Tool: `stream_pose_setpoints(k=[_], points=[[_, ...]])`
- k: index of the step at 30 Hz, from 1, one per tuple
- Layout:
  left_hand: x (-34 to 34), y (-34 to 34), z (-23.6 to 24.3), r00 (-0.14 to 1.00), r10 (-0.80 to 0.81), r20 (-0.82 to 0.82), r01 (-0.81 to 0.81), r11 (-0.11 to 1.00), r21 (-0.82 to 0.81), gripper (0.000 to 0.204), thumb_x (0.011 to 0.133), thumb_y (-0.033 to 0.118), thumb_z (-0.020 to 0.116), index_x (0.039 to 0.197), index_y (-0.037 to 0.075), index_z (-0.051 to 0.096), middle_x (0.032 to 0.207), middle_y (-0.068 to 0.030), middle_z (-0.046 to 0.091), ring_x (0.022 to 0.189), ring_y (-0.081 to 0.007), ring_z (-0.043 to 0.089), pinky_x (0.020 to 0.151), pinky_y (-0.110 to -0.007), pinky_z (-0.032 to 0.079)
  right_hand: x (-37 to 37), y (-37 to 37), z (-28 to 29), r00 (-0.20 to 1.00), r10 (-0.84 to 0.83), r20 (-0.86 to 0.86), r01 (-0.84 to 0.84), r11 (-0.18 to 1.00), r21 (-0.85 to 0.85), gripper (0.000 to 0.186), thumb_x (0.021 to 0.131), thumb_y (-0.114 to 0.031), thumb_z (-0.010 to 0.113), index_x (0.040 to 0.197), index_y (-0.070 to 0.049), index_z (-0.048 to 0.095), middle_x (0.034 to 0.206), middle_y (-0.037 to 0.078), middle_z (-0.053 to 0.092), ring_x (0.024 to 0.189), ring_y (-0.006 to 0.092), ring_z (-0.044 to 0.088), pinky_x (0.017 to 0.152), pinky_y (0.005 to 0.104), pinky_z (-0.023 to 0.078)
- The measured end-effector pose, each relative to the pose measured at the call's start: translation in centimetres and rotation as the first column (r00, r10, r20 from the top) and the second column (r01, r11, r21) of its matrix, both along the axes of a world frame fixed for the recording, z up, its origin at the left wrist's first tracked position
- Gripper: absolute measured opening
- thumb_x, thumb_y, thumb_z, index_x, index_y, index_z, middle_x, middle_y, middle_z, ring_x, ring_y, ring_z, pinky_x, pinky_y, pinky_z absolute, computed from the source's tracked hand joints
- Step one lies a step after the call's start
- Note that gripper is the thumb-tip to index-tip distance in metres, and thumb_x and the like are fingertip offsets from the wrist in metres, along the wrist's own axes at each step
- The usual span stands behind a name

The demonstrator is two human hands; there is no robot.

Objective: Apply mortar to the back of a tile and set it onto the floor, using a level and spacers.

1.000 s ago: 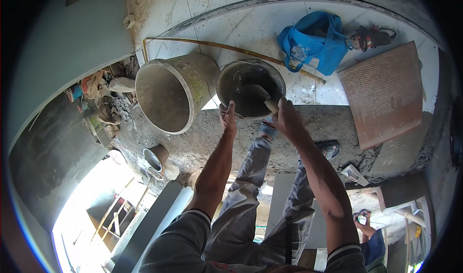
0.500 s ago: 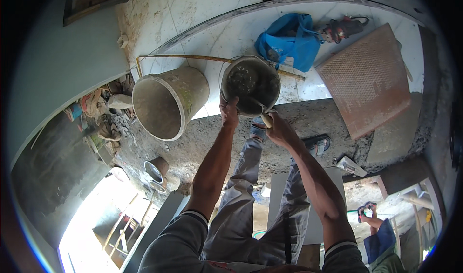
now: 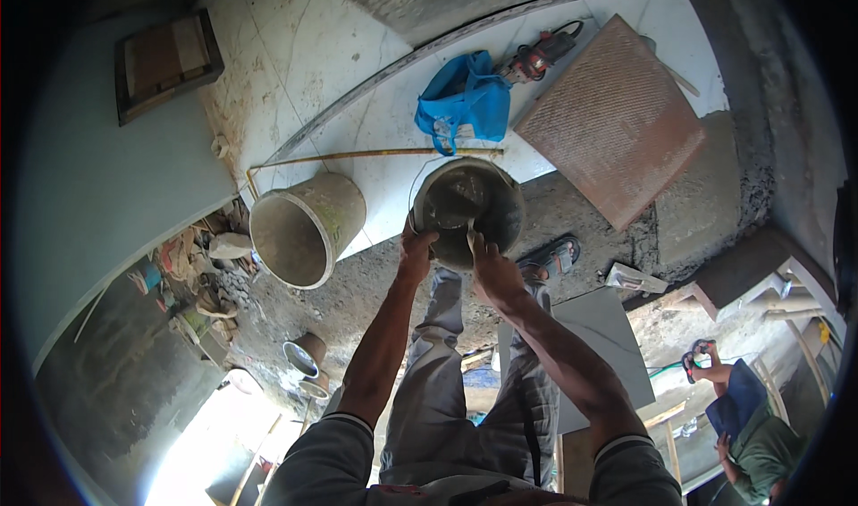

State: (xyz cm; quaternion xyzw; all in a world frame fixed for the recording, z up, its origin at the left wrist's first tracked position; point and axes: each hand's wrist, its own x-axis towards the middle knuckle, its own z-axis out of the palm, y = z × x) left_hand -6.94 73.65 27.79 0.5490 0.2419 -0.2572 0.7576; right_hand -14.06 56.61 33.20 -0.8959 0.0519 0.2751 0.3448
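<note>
Dark bucket (image 3: 508, 204) is held centre view, in front of the person's legs, near the edge of a white tiled surface (image 3: 380, 206); its mouth is turned toward the camera. Bucket is gripped at its left rim by the left hand (image 3: 416, 252), thumb laid over the edge and fingers wrapped around the outside. A tool handle (image 3: 471, 234) is pinched in the right hand (image 3: 493, 278), fingers closed around it, at the near side of the bucket; the working end is sunk in shadow inside and can't be made out clearly. A thin wire bail (image 3: 414, 182) is seen looped out at the bucket's left. To the left, a larger grey pail (image 3: 344, 209) is placed with its opening shown, apart from the bucket. Behind the bucket, a thin yellowish bar (image 3: 375, 155) is laid across the white tiles. Farther back, a blue bag (image 3: 474, 104) is set down with a red and black power tool (image 3: 539, 57) just beside it. To the right, a brown ribbed square panel (image 3: 612, 123) is laid partly over the tiles. On the rough floor (image 3: 380, 296), a small pail (image 3: 308, 349) is left at lower left, and a pale-handled flat tool (image 3: 636, 279) at right. A seated co-worker (image 3: 760, 439) is partly shown at lower right.
</note>
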Motion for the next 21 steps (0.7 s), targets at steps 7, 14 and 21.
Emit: stream_pose_setpoints(k=[7,14,21], points=[[0.5,-4.8,2.9,0.993,-0.12,-0.004,0.12,0.991,0.059,0.065,0.066,-0.003,0.057,0.13,0.007,0.045,0.115,-0.0051,0.056,0.106,-0.0192,0.053,0.094,-0.033,0.04,-5.8,-6.6,3.7,0.989,0.149,-0.003,-0.148,0.983,-0.11,0.049,0.078,-0.009,0.055,0.124,-0.001,0.041,0.09,0.019,0.058,0.067,0.0341,0.065,0.056,0.0423,0.054],[0.8,-9.1,5.3,0.978,-0.208,-0.008,0.208,0.977,0.042,0.064,0.069,-0.007,0.052,0.132,0.005,0.044,0.117,-0.007,0.056,0.107,-0.0187,0.052,0.095,-0.032,0.038,-4.4,-14.7,7.3,0.993,-0.08,0.089,0.085,0.995,-0.057,0.065,0.076,-0.006,0.058,0.137,-0.015,0.035,0.096,0.019,0.057,0.069,0.0368,0.063,0.061,0.0443,0.054],[1.6,-12.4,6.9,0.952,-0.303,0.05,0.301,0.953,0.028,0.067,0.071,-0.006,0.052,0.136,0.006,0.04,0.12,-0.008,0.055,0.108,-0.0186,0.052,0.095,-0.031,0.038,-5.3,-14.8,5.5,0.991,-0.083,0.109,0.095,0.989,-0.115,0.063,0.078,-0.009,0.057,0.137,-0.01,0.034,0.11,0.019,0.055,0.077,0.0349,0.064,0.065,0.0438,0.054]])
